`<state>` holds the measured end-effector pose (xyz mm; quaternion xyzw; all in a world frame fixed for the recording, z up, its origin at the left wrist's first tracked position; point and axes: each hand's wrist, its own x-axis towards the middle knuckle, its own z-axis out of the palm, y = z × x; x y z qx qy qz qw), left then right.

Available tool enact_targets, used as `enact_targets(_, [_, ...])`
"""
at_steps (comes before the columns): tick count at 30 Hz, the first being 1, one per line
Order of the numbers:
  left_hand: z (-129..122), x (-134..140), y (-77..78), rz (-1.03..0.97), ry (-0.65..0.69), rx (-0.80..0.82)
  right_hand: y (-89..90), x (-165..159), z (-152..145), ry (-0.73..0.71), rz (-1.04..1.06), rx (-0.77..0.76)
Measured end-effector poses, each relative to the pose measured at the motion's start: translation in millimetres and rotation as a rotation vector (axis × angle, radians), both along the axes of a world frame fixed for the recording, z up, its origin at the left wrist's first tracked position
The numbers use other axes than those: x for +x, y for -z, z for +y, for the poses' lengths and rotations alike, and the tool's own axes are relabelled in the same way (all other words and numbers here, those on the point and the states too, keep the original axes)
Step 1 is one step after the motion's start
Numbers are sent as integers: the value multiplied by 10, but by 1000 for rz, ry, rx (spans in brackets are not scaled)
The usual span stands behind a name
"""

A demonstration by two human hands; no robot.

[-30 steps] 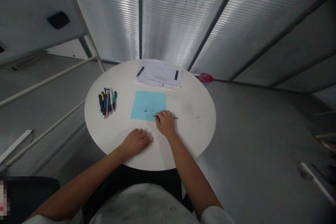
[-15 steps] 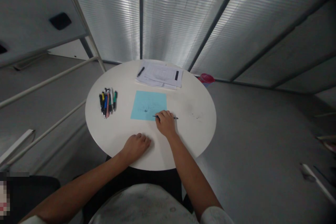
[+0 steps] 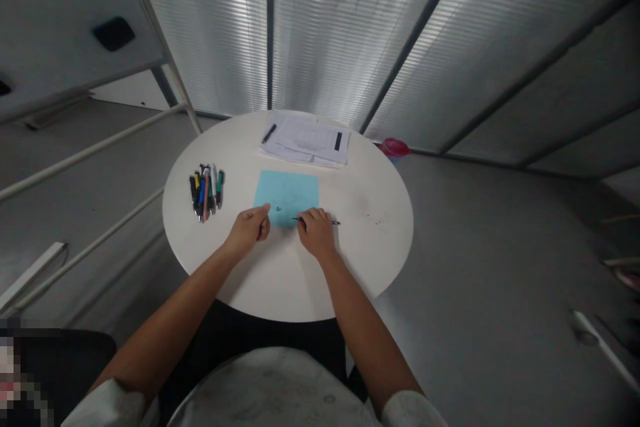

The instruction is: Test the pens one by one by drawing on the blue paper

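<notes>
While the right hand [image 3: 315, 235] pinches a dark pen [image 3: 316, 220] with its tip lying on the near edge of the blue sheet [image 3: 289, 191], the left hand [image 3: 249, 229] rests loosely curled at the sheet's near left corner, thumb and fingers seemingly touching the paper, though the view is too small to be sure. On the round white table [image 3: 375, 213] a bunch of coloured pens [image 3: 205, 190] lies well left of the sheet, and a stack of white papers [image 3: 306, 142] lies just beyond it
</notes>
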<state>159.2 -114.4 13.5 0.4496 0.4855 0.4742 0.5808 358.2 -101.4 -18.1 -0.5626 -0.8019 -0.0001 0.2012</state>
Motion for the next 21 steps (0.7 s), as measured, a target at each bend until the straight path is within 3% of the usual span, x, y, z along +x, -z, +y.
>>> enact_targets(4, [404, 53, -87, -308, -80, -45, 4, 5, 2, 8, 18, 11])
enact_targets(9, [718, 107, -56, -450, -154, -101, 10, 1, 8, 15, 22, 9])
enact_targets(15, [780, 73, 189, -572, -206, -192, -5, -2, 11, 20, 25, 5])
enact_targets(21, [713, 3, 244, -575, -149, -217, -2, -11, 12, 19, 39, -6])
